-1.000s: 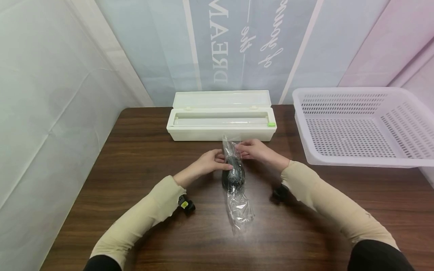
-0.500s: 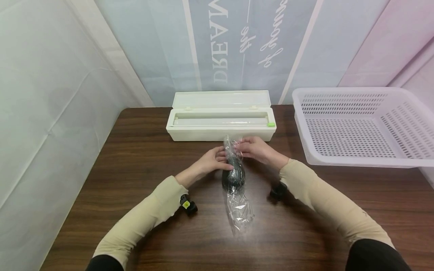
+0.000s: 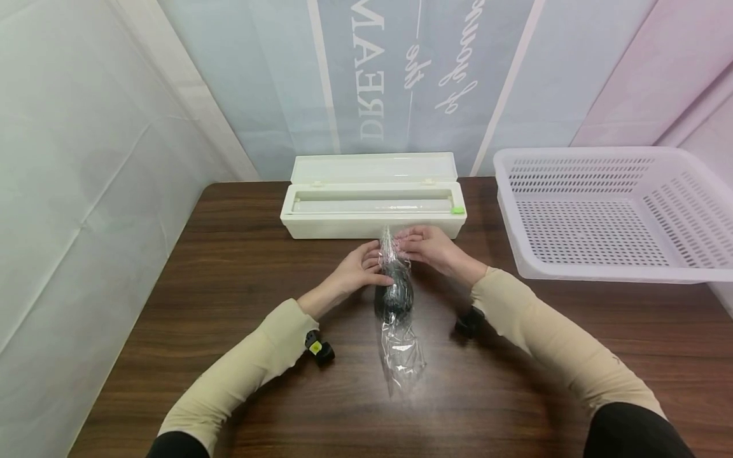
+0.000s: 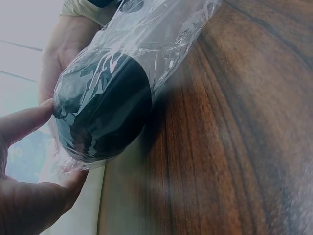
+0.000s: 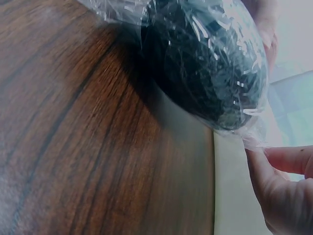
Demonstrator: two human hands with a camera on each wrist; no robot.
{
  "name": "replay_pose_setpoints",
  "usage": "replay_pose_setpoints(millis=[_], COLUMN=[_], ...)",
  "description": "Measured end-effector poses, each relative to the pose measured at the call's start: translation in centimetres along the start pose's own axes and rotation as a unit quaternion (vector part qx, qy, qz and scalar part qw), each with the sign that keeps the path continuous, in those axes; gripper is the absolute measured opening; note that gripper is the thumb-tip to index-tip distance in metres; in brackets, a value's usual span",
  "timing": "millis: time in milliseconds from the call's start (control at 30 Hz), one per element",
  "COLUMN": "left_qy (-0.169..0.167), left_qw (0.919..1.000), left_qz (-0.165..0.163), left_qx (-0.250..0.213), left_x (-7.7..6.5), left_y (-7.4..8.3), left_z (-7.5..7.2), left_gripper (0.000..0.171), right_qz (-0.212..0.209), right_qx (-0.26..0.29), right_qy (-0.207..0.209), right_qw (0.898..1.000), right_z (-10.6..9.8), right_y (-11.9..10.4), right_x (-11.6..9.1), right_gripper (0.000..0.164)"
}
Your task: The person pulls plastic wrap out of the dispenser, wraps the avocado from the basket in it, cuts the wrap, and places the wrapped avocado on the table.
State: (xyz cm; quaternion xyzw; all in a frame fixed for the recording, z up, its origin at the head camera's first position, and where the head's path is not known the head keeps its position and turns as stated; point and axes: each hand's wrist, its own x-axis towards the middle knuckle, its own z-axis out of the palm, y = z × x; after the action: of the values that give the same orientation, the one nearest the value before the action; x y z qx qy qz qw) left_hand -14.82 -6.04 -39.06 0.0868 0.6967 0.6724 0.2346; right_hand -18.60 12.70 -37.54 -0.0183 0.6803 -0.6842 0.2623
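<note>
A dark, egg-shaped thing that looks like an avocado (image 3: 396, 292) lies on the table, wrapped in clear cling film (image 3: 403, 356). Loose film trails toward me, and the far end is bunched into a narrow point. My left hand (image 3: 357, 270) holds the wrapped thing from the left, thumb on its upper side and fingers by the gathered film. In the left wrist view the thumb (image 4: 29, 122) touches its surface. My right hand (image 3: 435, 249) pinches the film at the far end; in the right wrist view thumb and finger (image 5: 261, 171) meet on it. Some fingertips are hidden behind film.
Just beyond the hands stands a white cling film box (image 3: 375, 228), lid up, with a roll inside and a green slider (image 3: 457, 210). A white perforated basket (image 3: 601, 272) is at the back right. The brown wooden table (image 3: 240, 267) meets a printed curtain behind.
The film at the far end has been drawn together into a narrower point. My right hand has shifted slightly away from me. The left hand has barely moved.
</note>
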Motion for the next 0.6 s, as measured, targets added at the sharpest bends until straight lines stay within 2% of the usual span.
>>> replay_pose_setpoints(millis=[433, 600], left_qy=[0.018, 0.018], left_qw=[0.9995, 0.9994], left_qz=[0.024, 0.028], left_qx=[0.005, 0.005], left_x=[-0.1, -0.2], left_y=[0.1, 0.1], left_z=[-0.1, 0.0], left_gripper=[0.084, 0.083], right_qz=[-0.031, -0.057], right_qx=[0.009, -0.026], right_qy=[-0.002, -0.002], right_qw=[0.999, 0.998], right_z=[0.2, 0.4], right_y=[-0.3, -0.3], right_x=[-0.7, -1.1], right_gripper=[0.035, 0.038])
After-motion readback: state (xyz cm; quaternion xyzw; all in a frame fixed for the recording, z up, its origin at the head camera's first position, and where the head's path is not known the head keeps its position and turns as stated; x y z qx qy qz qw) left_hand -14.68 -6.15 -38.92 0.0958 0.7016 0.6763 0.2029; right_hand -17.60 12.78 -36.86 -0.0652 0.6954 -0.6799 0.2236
